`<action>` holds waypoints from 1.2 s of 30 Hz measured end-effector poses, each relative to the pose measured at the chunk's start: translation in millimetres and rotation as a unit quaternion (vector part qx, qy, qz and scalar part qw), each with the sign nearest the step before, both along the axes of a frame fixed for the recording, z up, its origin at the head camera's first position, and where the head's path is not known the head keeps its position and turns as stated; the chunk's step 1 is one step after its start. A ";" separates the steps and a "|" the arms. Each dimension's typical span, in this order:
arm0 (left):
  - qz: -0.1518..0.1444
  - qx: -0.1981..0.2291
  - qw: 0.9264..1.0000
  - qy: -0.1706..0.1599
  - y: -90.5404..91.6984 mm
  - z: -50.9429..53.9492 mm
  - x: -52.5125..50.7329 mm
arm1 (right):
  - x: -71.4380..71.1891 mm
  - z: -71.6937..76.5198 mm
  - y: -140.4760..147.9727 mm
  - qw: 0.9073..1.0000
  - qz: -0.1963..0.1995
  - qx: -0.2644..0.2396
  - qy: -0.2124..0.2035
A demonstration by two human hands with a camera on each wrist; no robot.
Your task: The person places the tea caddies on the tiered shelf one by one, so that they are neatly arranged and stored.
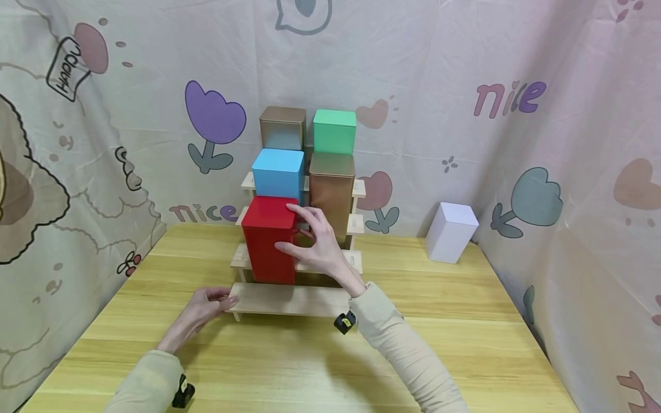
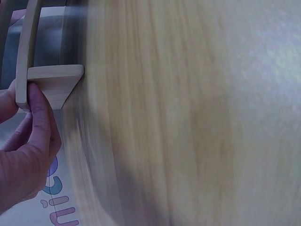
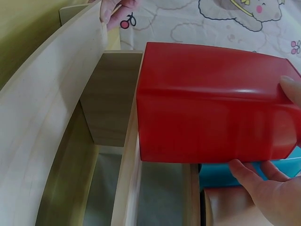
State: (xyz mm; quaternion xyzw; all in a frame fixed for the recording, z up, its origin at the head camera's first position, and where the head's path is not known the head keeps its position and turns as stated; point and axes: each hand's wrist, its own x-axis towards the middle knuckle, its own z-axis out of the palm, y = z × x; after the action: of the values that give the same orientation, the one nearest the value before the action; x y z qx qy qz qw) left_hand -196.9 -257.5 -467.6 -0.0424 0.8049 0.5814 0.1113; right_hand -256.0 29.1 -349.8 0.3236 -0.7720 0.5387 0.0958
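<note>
A tall red box (image 1: 268, 241) stands on the second step from the bottom of a light wooden stepped shelf (image 1: 289, 299). My right hand (image 1: 317, 244) holds the box at its right side, with the thumb on the front face and a finger at the top edge. In the right wrist view, fingertips touch the red box (image 3: 211, 103) along its side. At the shelf's lower left corner, my left hand (image 1: 203, 310) pinches the end of the lowest step. The left wrist view shows thumb and fingers around that step's end (image 2: 22, 80).
Behind the red box stand a blue box (image 1: 279, 175), a tall brown box (image 1: 330, 195), another brown box (image 1: 283, 129) and a green box (image 1: 334, 132). A white box (image 1: 451, 232) stands on the wooden table (image 1: 413, 344) at right. Printed cloth (image 1: 423, 69) hangs around the table.
</note>
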 end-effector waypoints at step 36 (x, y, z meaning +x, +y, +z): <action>0.003 -0.001 1.000 0.003 1.2 0.1 0.6 | -1.1 -2.0 -0.6 1.000 -0.003 0.003 0.008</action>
State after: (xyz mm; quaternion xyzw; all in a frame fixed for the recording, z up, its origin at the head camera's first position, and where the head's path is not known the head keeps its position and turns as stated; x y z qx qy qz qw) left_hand -196.2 -256.3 -467.5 -0.0432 0.8057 0.5809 0.1074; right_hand -257.0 28.5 -351.8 0.3255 -0.7737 0.5338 0.1026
